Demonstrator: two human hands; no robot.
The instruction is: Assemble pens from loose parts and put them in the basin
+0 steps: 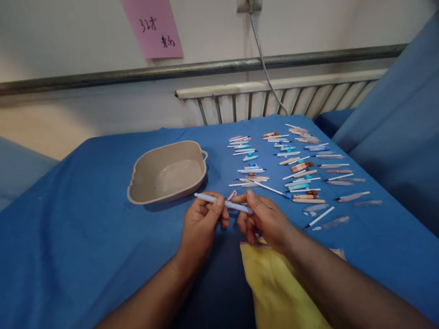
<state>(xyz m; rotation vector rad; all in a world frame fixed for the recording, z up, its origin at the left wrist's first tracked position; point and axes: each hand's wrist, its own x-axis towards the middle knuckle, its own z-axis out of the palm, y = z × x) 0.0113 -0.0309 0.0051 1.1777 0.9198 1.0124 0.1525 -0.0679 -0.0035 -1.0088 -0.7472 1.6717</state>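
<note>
Both my hands hold one pale blue pen [222, 202] level above the blue cloth [85, 219]. My left hand [202, 221] pinches its left part between thumb and fingers. My right hand [262, 219] grips its right end. A small red and white piece [232, 195] shows between my hands, just behind the pen. An empty beige tray [168, 171] lies close behind my left hand. Rows of pen parts [295, 169], barrels, caps and refills, lie spread out behind and to the right of my right hand.
A yellow cloth [274, 288] lies under my right forearm at the near edge. A white radiator [274, 98] and a grey cable [262, 59] are behind the table. A pink note [152, 27] hangs on the wall. Blue drapery [401, 114] rises on the right.
</note>
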